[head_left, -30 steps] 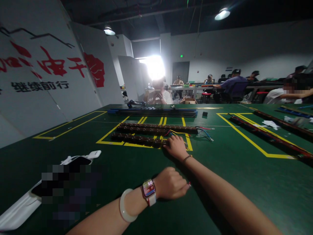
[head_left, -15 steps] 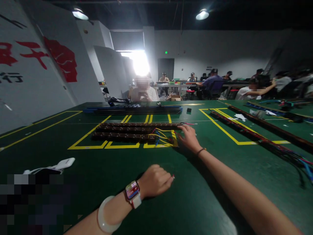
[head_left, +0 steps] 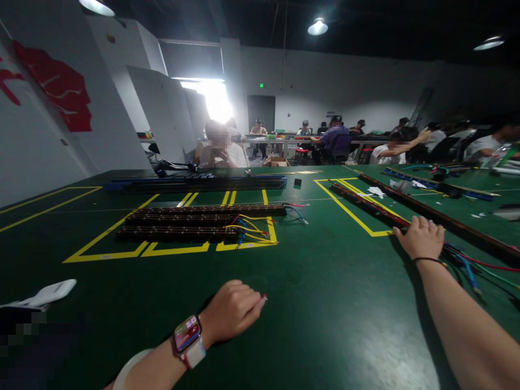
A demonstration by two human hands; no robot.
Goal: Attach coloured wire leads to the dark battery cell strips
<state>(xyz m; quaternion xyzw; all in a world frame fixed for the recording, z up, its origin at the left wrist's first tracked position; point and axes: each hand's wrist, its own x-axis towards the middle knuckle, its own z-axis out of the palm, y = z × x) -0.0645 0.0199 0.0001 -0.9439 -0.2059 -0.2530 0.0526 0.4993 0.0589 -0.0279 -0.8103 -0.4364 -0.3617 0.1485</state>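
Observation:
My left hand (head_left: 233,310) rests as a closed fist on the green table (head_left: 325,314), with a smartwatch and a pale bangle on the wrist. My right hand (head_left: 421,237) reaches far right and lies over the near end of a long dark strip (head_left: 365,206). Its fingers curl over the strip's far side, so the grip is hidden. Coloured wires (head_left: 467,268) trail from that end past my wrist. Three shorter dark strips (head_left: 179,225) lie side by side in a yellow-taped box, with yellow, blue and red wires (head_left: 252,227) at their right ends.
A blue-edged rail (head_left: 195,184) runs along the table's far side, with a seated person (head_left: 219,149) behind it. Another long strip (head_left: 447,222) lies further right. A white cloth (head_left: 44,295) is at the near left. Other people work at tables in the back.
My right hand has left the wire ends of the boxed strips and swung right onto the long strip's end. The view has turned right. My left fist has stayed put.

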